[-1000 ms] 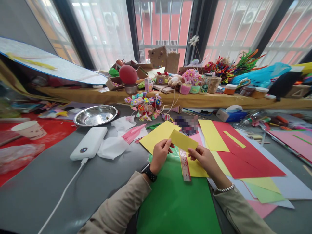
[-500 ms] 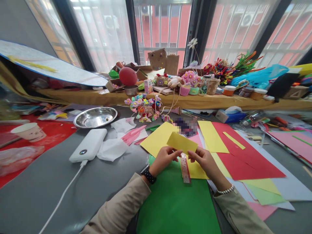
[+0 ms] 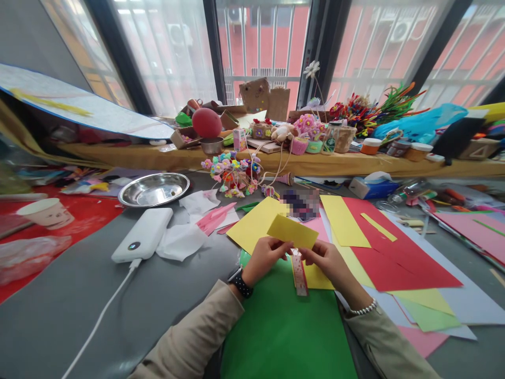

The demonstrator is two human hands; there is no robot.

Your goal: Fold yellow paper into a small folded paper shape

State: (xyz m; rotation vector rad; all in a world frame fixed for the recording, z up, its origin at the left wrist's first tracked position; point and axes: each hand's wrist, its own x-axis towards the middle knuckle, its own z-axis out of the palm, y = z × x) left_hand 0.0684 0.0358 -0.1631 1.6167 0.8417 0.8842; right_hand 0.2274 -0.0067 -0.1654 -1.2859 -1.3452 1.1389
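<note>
Between my two hands is a small rectangle of yellow paper [image 3: 292, 230], raised above the work surface and slightly tilted. My left hand [image 3: 266, 261] pinches its lower left edge between thumb and fingers. At the lower right edge, my right hand [image 3: 324, 259] grips it the same way. Below the hands, a ruler [image 3: 300, 276] with a pink pattern lies on a green sheet [image 3: 290, 331]. A piece of yellow paper [image 3: 321, 278] sits partly under the ruler and right hand. Behind the held piece lies a larger yellow sheet [image 3: 252, 223].
Red paper [image 3: 410, 263] and a yellow strip [image 3: 347, 221] lie to the right. A white power bank [image 3: 144, 234] with a cable, crumpled tissue [image 3: 182, 242] and a metal dish [image 3: 154, 190] are on the left. Craft flowers [image 3: 232, 171] stand before the cluttered ledge [image 3: 165, 158].
The small yellow paper has shifted slightly left, and my right hand has moved a little left with it. My left hand stays nearly in place, and both hands keep their hold.
</note>
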